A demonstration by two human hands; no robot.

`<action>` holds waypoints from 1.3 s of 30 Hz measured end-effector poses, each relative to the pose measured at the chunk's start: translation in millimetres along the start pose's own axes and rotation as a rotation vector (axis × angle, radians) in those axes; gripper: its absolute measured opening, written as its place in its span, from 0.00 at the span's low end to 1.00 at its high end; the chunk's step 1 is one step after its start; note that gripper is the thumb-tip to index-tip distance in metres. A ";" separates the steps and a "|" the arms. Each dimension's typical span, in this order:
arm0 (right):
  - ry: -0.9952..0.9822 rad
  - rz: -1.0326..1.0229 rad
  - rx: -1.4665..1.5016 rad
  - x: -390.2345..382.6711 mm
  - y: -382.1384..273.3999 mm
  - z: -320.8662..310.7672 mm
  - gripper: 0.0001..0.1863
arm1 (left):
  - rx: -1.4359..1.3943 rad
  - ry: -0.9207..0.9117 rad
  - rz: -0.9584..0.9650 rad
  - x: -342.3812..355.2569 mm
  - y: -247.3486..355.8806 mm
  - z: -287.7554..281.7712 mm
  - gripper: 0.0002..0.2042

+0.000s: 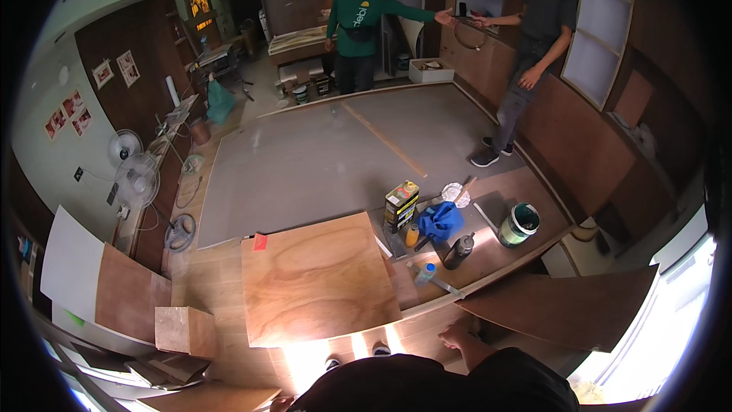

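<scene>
My right hand (458,334) hangs low in front of me, fingers loosely apart, holding nothing that I can see. It is beside a curved brown board (560,307) and below the front edge of a large low grey platform (305,160). Only a small part of my left hand (282,403) shows at the lower edge; its fingers are mostly hidden. Ahead of me a plywood sheet (320,282) overlaps the platform's front left. To its right stand a clear bottle with a blue cap (425,275), a black flask (460,250) and a yellow bottle (412,235).
A rectangular can (401,207), blue cloth (440,220), white round dish (456,194) and paint bucket (519,224) stand on the platform. A wooden strip (383,139) lies across it. Two people stand beyond, arms outstretched. Fans (137,181) and a wooden block (184,331) are at left.
</scene>
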State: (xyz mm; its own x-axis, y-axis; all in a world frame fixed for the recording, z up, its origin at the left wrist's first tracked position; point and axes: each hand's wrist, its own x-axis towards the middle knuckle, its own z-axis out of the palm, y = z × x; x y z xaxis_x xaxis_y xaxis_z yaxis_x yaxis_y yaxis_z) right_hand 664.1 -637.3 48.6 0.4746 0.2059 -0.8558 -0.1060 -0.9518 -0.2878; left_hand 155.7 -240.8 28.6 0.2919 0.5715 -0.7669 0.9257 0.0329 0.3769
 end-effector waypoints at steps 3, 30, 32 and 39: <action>0.000 0.021 0.058 -2.4 -3.1 -0.7 0.17 | 0.007 0.000 0.011 1.3 13.1 -2.2 0.16; 0.159 -0.012 -0.139 -8.0 -0.8 9.6 0.24 | 0.068 0.022 0.038 2.5 71.7 -22.7 0.16; 0.219 -0.059 -0.124 -12.8 -0.2 10.3 0.25 | 0.059 0.021 0.026 -1.4 59.5 -19.1 0.16; 0.095 0.036 -0.067 4.2 8.2 7.9 0.23 | 0.017 0.015 -0.006 -16.6 5.1 -9.4 0.16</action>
State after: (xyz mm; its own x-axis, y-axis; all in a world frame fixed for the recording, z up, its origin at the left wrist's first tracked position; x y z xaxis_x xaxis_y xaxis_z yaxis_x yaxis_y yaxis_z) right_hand 658.3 -642.4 39.2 0.5524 0.1517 -0.8197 -0.0672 -0.9720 -0.2252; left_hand 153.3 -242.5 48.1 0.2828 0.5835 -0.7613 0.9314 0.0224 0.3632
